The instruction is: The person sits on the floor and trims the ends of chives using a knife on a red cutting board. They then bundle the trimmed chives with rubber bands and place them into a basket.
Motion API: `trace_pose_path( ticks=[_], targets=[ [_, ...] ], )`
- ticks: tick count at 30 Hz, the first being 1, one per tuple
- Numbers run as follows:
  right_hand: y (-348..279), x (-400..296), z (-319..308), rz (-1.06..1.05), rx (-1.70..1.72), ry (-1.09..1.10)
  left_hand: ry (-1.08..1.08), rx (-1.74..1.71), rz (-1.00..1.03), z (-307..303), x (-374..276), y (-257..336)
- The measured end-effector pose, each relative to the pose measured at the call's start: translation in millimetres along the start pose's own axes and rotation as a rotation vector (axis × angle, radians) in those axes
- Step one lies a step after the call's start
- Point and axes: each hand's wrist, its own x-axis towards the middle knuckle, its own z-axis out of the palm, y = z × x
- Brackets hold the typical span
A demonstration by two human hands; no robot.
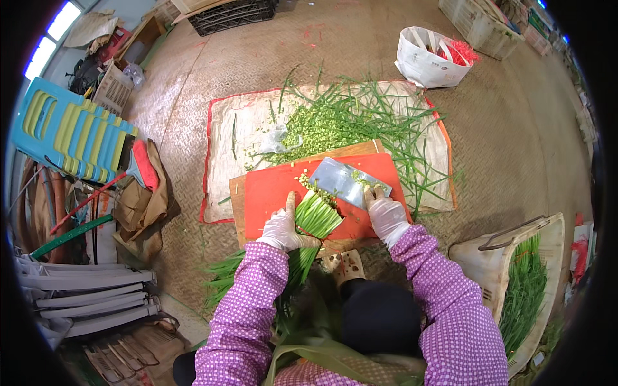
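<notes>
My gloved left hand (285,230) is closed around a bundle of long green stalks (316,214), perhaps garlic chives, laid over a red cutting board (270,193). The cut ends of the bundle face away from me, and its leaves trail off the near edge of the board. In my gloved right hand (386,214) is the handle of a cleaver (345,181). Its broad blade lies nearly flat over the board just beyond the cut ends, with green bits stuck to it. Small chopped pieces (304,179) lie between blade and bundle. A wooden board (238,202) shows under the red one.
Beyond the boards, a pale red-edged sheet (227,130) bears chopped pieces (318,128) and loose leaves (386,103). A white bag (417,60) with red ties stands far right. At near right is a crate (475,268) of greens; stacked blue and yellow stools (72,128) stand left.
</notes>
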Motion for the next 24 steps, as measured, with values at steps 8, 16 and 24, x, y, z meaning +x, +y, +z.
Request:
trace_pose_path(
  ticks=[8,16,24],
  targets=[
    [-4,-18,1,0.012,0.176,0.222,-0.063,-0.209,0.032,4,-8,-10],
    [-26,-5,12,-0.33,0.215,0.352,-0.02,-0.328,0.117,20,8,-23],
    [-16,12,8,-0.531,0.311,0.3,-0.082,-0.284,0.038,21,12,-27]
  ],
)
